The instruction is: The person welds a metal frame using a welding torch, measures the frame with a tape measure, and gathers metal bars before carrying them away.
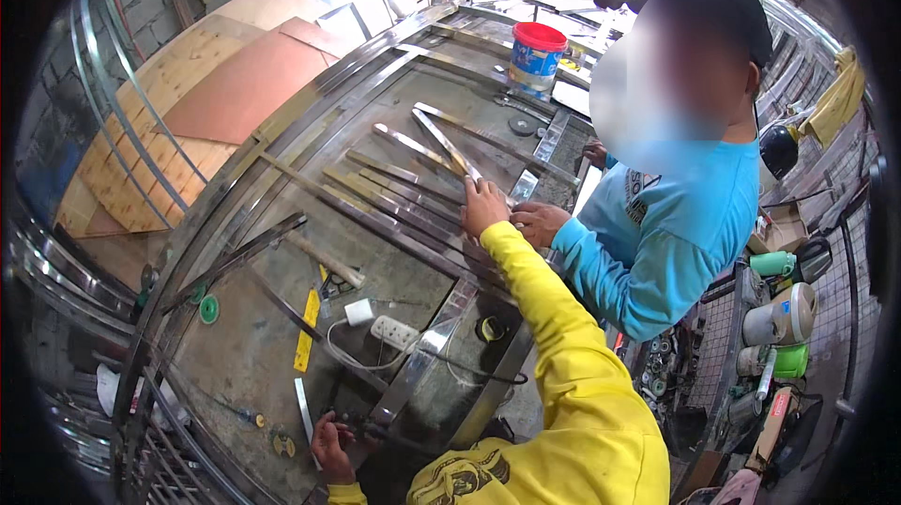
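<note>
Both arms differ: right hand [481,205] stretched flat on steel strips [413,188], left hand [330,447] gripping a dark tool [380,432].

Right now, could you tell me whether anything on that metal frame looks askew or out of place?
The loose steel strips near the right hand lie fanned at differing angles, some crossing rather than parallel. A white power strip and its cord trail across the frame among the metal. The left hand grips a dark tool. Nothing looks spilled or broken.
</note>
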